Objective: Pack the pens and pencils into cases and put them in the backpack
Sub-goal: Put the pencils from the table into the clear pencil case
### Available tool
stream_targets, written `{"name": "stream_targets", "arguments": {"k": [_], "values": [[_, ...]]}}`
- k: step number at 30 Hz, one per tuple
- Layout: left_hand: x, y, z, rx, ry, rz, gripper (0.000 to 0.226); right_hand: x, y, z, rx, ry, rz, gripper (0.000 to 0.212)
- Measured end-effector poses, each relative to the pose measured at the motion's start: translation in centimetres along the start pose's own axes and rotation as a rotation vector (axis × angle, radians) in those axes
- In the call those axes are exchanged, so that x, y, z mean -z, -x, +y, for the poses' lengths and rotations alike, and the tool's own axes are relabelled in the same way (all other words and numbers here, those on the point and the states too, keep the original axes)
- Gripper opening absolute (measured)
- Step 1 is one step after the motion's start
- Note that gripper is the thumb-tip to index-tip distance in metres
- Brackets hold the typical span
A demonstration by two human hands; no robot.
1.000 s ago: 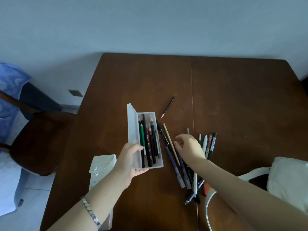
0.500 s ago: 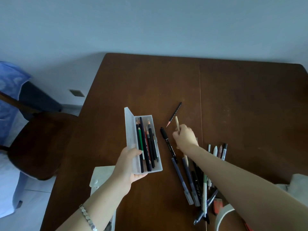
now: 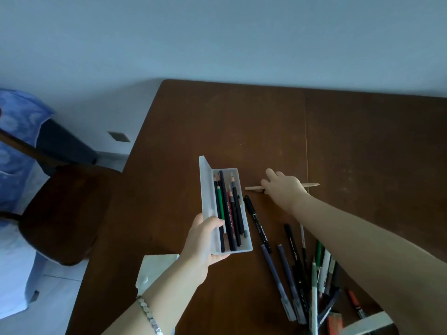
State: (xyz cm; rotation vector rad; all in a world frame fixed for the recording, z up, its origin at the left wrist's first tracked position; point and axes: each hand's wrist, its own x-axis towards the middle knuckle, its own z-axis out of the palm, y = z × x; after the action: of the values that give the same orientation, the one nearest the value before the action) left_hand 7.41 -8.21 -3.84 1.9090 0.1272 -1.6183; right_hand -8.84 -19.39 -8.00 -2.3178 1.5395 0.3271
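Left hand (image 3: 205, 240) grips a frosted plastic case (image 3: 225, 209), lid open. Right hand (image 3: 283, 189) clasps a bare wooden pencil (image 3: 312, 184) mid-desk (image 3: 242, 122); far edge clear.

A single view, worn on the person's head, looks forward and steeply down over the brown worktop (image 3: 338, 141) from its near edge toward the far edge and the pale wall (image 3: 217, 39) behind. It sits close: both forearms enter from the bottom of the frame. The worktop's left edge and a chair (image 3: 63, 213) beside it show.
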Motion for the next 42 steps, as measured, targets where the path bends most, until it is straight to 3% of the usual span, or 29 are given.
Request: {"name": "stream_targets", "arguments": {"k": [2, 5, 7, 9, 15, 20, 22, 26, 29, 31, 35, 38, 40, 42], "values": [[0.5, 0.7, -0.5, -0.035, 0.018, -0.148, 0.035, 0.3, 0.9, 0.4, -0.116, -0.123, 0.108, 0.020], [-0.2, 1.0, -1.1, -0.008, -0.064, -0.123, 0.021, 1.9, 3.2, 0.2, -0.250, -0.660, 0.265, 0.010], [-0.4, 2.3, -1.6, -0.033, -0.014, -0.215, 0.020, 3.3, 5.7, -0.8, -0.233, -0.926, 0.274, 0.008], [-0.5, 3.4, -2.6, -0.069, -0.049, -0.271, 0.028, 3.7, 8.3, -1.8, -0.188, -0.953, 0.208, 0.006], [-2.2, 7.7, -4.3, -0.088, -0.015, -0.307, 0.033, 2.6, 13.9, -2.8, -0.074, -0.643, 0.145, 0.016], [-2.0, 10.7, -6.4, -0.131, -0.037, -0.365, 0.026, 3.3, 17.4, -2.1, -0.201, -0.865, 0.172, 0.028], [-1.9, 11.8, -7.3, -0.140, -0.042, -0.383, 0.022, 3.7, 18.8, -1.3, -0.303, -1.127, 0.110, 0.029], [-1.5, 12.7, -8.6, -0.142, -0.064, -0.358, 0.020, 4.9, 21.5, -0.2, -0.376, -1.949, -0.075, 0.026], [-1.3, 13.0, -9.5, -0.133, -0.066, -0.329, 0.034, 5.6, 23.2, 0.8, -0.337, -2.178, 0.031, 0.020], [-1.3, 13.2, -9.9, -0.128, -0.073, -0.310, 0.036, 5.8, 24.2, 1.4, -0.230, -2.004, 0.228, 0.014], [-1.0, 13.3, -10.4, -0.085, -0.043, -0.281, 0.041, 4.4, 25.7, 2.4, 0.188, -1.004, 0.763, 0.015], [-0.8, 13.4, -10.6, -0.042, -0.001, -0.275, 0.045, 1.9, 25.2, 2.6, 0.462, -0.493, 0.734, 0.018], [-0.8, 13.5, -10.4, -0.039, -0.003, -0.280, 0.045, 1.1, 24.4, 2.3, 0.519, -0.328, 0.646, 0.025], [-0.8, 13.8, -10.0, -0.052, -0.009, -0.301, 0.036, 0.7, 23.6, 1.6, 0.527, -0.216, 0.567, 0.047]]}}
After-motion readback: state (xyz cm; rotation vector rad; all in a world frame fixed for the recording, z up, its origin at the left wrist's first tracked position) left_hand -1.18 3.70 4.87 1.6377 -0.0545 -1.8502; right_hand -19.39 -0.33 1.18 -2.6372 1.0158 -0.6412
